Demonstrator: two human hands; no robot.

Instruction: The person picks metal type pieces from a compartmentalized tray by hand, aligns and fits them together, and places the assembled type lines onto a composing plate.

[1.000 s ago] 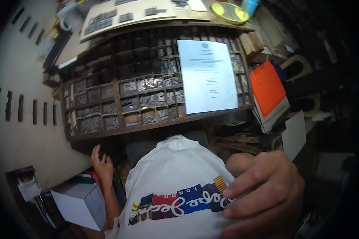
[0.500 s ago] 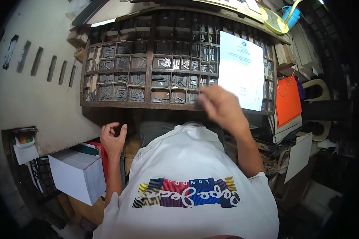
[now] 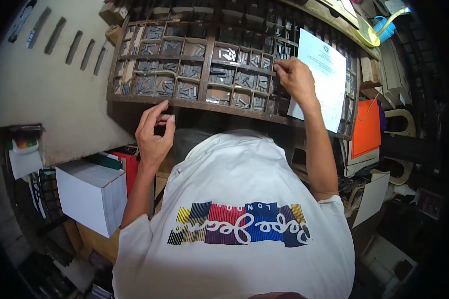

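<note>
A wooden type case (image 3: 199, 103) with many small compartments of metal type pieces (image 3: 223, 75) stands tilted in front of me. My right hand (image 3: 295, 77) reaches into its right part, fingertips pinched together at a compartment beside the left edge of a white printed sheet (image 3: 328, 74) that lies on the case. What the fingertips hold is hidden. My left hand (image 3: 154, 132) hovers just below the case's front rail, fingers curled, thumb against a fingertip, nothing visible in it. My white T-shirt with a coloured logo (image 3: 239, 230) fills the lower middle.
A white box (image 3: 87, 197) sits at the lower left beside a red book (image 3: 129, 167). Right of the case are an orange folder (image 3: 366, 128), stacked papers (image 3: 373, 197) and a yellow tin (image 3: 366, 31) with a blue cup (image 3: 384, 27). A pale wall (image 3: 45, 99) is at left.
The view tipped down and the case shifted up. My right hand went from my chest up to the case beside the sheet. My left hand rose toward the case's front rail.
</note>
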